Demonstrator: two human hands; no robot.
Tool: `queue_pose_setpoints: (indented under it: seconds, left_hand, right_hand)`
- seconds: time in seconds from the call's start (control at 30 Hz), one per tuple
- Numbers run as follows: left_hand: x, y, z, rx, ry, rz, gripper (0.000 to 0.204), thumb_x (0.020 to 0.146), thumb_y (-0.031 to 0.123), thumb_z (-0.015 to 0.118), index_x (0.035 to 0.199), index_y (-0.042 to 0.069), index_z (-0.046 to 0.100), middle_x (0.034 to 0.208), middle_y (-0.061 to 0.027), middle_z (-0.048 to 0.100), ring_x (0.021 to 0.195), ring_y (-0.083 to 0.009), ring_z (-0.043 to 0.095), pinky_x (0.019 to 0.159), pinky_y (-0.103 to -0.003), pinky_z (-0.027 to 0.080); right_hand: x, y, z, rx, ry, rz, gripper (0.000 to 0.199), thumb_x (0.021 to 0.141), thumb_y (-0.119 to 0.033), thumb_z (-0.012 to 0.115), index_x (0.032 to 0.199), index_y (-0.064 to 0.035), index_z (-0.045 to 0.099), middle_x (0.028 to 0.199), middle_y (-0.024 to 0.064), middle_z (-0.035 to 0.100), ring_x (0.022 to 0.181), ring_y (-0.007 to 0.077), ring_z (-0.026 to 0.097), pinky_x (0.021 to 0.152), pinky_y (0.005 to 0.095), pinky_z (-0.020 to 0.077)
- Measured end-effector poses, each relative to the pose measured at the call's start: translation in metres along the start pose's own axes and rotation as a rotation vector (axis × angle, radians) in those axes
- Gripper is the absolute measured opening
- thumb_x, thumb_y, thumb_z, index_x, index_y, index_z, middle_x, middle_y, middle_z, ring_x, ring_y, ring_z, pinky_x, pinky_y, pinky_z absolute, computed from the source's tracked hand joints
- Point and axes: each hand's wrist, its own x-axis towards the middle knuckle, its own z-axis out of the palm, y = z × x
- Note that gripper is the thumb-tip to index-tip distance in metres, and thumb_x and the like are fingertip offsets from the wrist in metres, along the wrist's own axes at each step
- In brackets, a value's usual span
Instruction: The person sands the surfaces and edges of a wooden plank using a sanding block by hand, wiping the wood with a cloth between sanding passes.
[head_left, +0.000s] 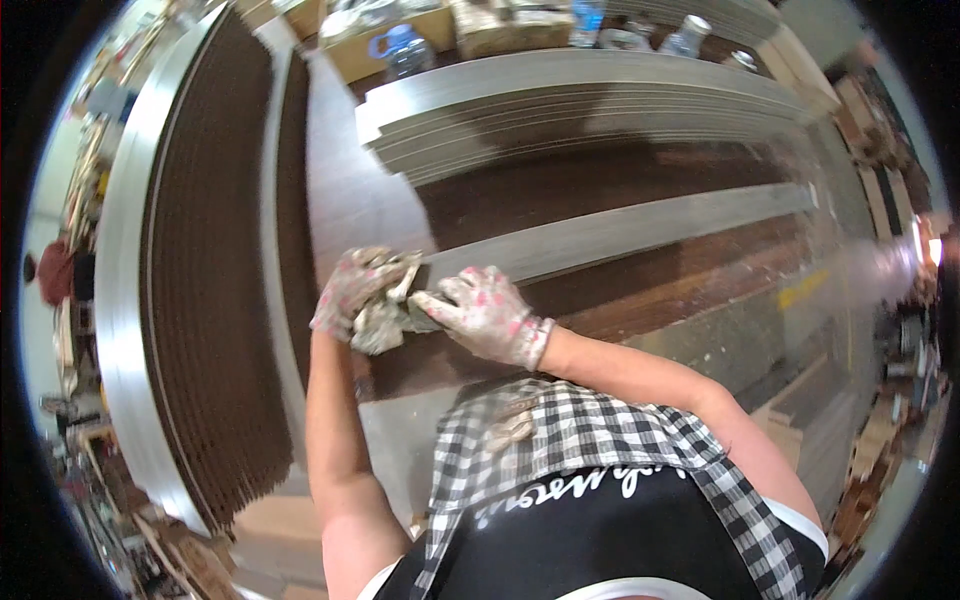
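Note:
Both my hands wear stained work gloves. A long grey strip lies across the dark brown work surface, running from its near end out to the right. My right hand rests on that near end, fingers pressed down on it. My left hand is closed around a crumpled grey rag, held against the same end of the strip. The strip's tip is hidden under the hands and rag.
A tall stack of grey strips lies further back. Plastic water bottles and cardboard boxes stand at the far edge. Long stacked panels run along the left. Wooden offcuts lie on the right. A person is far left.

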Motion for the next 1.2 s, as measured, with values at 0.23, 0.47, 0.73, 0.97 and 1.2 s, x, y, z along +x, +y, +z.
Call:
queue_pose_setpoints:
  seconds: [0.23, 0.47, 0.73, 0.97, 1.2]
  left_hand:
    - [0.004, 0.08, -0.05, -1.113, 0.685, -0.858, 0.035, 0.091, 0.012, 0.073, 0.119, -0.007, 0.065, 0.099, -0.0087, 0.069, 0.084, -0.0152, 0.065, 0.076, -0.028, 0.054]
    - [0.087, 0.189, -0.025, -1.153, 0.613, -0.43, 0.018, 0.094, 0.004, 0.068, 0.111, 0.0, 0.069, 0.099, -0.0007, 0.068, 0.089, -0.0087, 0.061, 0.079, -0.025, 0.051]
    - [0.115, 0.176, 0.062, -0.883, 0.547, -0.214, 0.03, 0.087, -0.007, 0.057, 0.114, 0.0, 0.069, 0.102, -0.0069, 0.067, 0.096, -0.018, 0.064, 0.089, -0.03, 0.051]
    - [0.116, 0.179, 0.059, -0.903, 0.572, -0.211, 0.037, 0.086, 0.029, 0.067, 0.108, -0.001, 0.069, 0.104, -0.0083, 0.065, 0.097, -0.0208, 0.064, 0.089, -0.034, 0.052]
    - [0.106, 0.17, 0.065, -0.61, 0.681, -0.449, 0.021, 0.077, -0.007, 0.051, 0.091, -0.001, 0.067, 0.096, -0.0069, 0.063, 0.092, -0.0213, 0.065, 0.088, -0.033, 0.053]
  right_hand:
    - [-0.178, 0.111, -0.121, -0.406, 0.312, 0.792, 0.059, 0.074, -0.012, 0.072, 0.13, -0.0084, 0.058, 0.101, 0.0133, 0.062, 0.094, 0.0312, 0.059, 0.089, 0.0441, 0.0484]
    - [-0.089, 0.057, -0.055, -0.17, 0.176, 0.438, 0.059, 0.077, -0.014, 0.072, 0.134, -0.0156, 0.061, 0.1, 0.0114, 0.06, 0.097, 0.0316, 0.058, 0.087, 0.0453, 0.0477]
    - [-0.235, 0.198, -0.176, -0.657, 0.576, 1.121, 0.039, 0.082, -0.028, 0.072, 0.119, -0.0147, 0.068, 0.088, 0.0134, 0.059, 0.085, 0.0309, 0.057, 0.076, 0.0432, 0.0474]
    - [-0.17, 0.144, -0.121, -0.354, 0.264, 0.572, 0.059, 0.085, -0.035, 0.069, 0.141, -0.02, 0.057, 0.1, 0.007, 0.062, 0.094, 0.0269, 0.057, 0.082, 0.043, 0.0474]
    - [-0.317, 0.333, -0.259, -0.601, 0.504, 0.776, 0.044, 0.081, -0.028, 0.074, 0.124, -0.0189, 0.066, 0.084, 0.0103, 0.06, 0.079, 0.0311, 0.058, 0.069, 0.0454, 0.0484]
